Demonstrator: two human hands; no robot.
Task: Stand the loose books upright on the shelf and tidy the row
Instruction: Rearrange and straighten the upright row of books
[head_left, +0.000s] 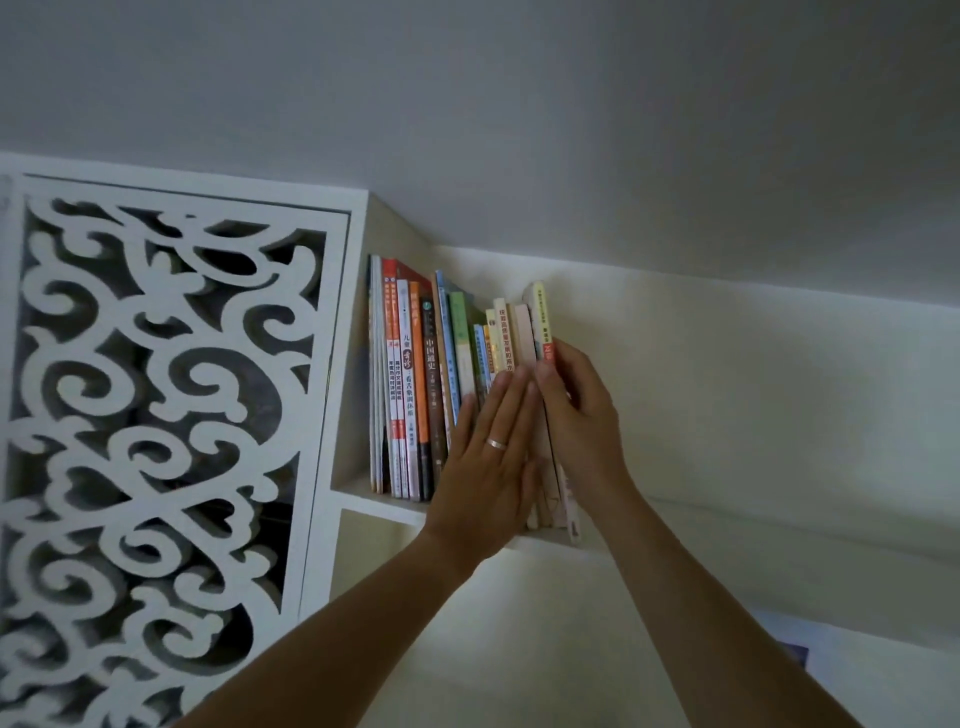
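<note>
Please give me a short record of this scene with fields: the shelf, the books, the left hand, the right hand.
shelf: white wall shelf beside a white carved lattice panel
books: row of thin colourful books, standing upright
left hand: left hand flat, straight fingers pressing on the spines; silver ring on one finger
right hand: right hand grips the yellow-spined end book

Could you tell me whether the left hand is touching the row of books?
Touching: the head view shows the left hand lying flat, fingers straight, against the book spines.
</note>
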